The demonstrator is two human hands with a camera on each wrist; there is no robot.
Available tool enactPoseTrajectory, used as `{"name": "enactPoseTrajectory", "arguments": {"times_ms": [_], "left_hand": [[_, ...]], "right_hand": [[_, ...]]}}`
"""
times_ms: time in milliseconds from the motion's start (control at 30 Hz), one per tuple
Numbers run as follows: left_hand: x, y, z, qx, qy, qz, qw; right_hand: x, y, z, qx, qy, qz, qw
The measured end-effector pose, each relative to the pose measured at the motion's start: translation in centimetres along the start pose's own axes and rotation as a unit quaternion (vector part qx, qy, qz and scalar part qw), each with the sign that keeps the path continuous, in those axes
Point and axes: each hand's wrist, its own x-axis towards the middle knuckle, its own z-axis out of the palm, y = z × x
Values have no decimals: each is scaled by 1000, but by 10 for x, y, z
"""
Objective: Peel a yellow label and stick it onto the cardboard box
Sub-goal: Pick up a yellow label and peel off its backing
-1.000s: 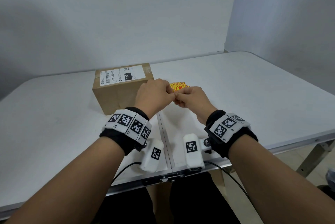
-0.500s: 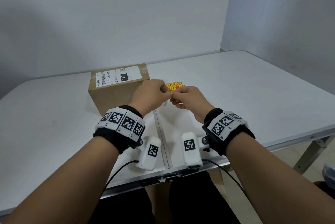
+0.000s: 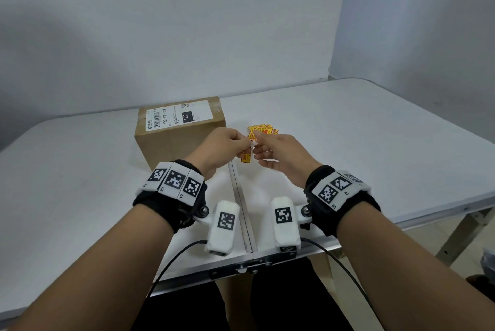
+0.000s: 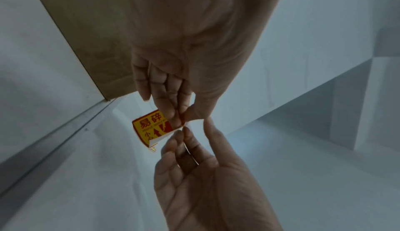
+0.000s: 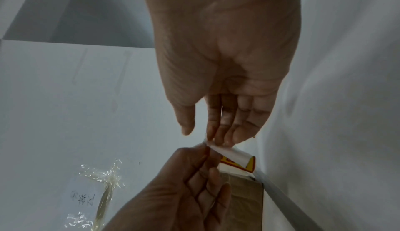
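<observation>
While the brown rectangular cardboard box sits on the white folding table with a white printed shipping label on its top face, both hands are raised together just to the right of the box's near right corner. The left hand pinches a small yellow label with red printing between thumb and fingertips, its other fingers curled in beside them. The label hangs below that pinch, nearer the table than the fingers are, and in the left wrist view its printed face shows red characters and an arrow. The right hand meets it from the right of the box: its thumb and fingertips close on the white backing corner at the label's upper edge, with the remaining fingers loosely extended. In the right wrist view the white backing curls away from the yellow sheet, so the two layers are partly separated at that corner. The fingertips of both hands are touching or nearly touching at the label. A loose pile of further yellow and red labels lies on the table beyond the hands, to the right of the box. Crumpled clear plastic wrapping lies on the table too, seen only in the right wrist view.
</observation>
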Motion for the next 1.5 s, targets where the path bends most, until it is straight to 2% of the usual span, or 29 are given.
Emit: {"name": "enactPoseTrajectory", "arguments": {"times_ms": [267, 567, 700, 800, 933, 1100, 1500], "left_hand": [[3, -4, 0, -1, -2, -10, 1000], [7, -8, -2, 36, 5, -5, 999], [6, -10, -2, -2, 9, -7, 1000], [4, -11, -1, -58, -12, -24, 998], [4, -15, 0, -59, -29, -35, 997], [4, -15, 1, -74, -18, -36, 996], [8, -10, -10, -21, -30, -26, 999]], "right_hand": [[1, 0, 0, -7, -25, -14, 1000], [1, 2, -3, 25, -42, 16, 999], [1, 2, -3, 46, -39, 24, 998], [1, 5, -3, 66, -32, 12, 997], [0, 5, -3, 82, -32, 1, 996], [0, 4, -3, 63, -27, 1, 998], [2, 3, -6, -13, -59, 6, 998]]}}
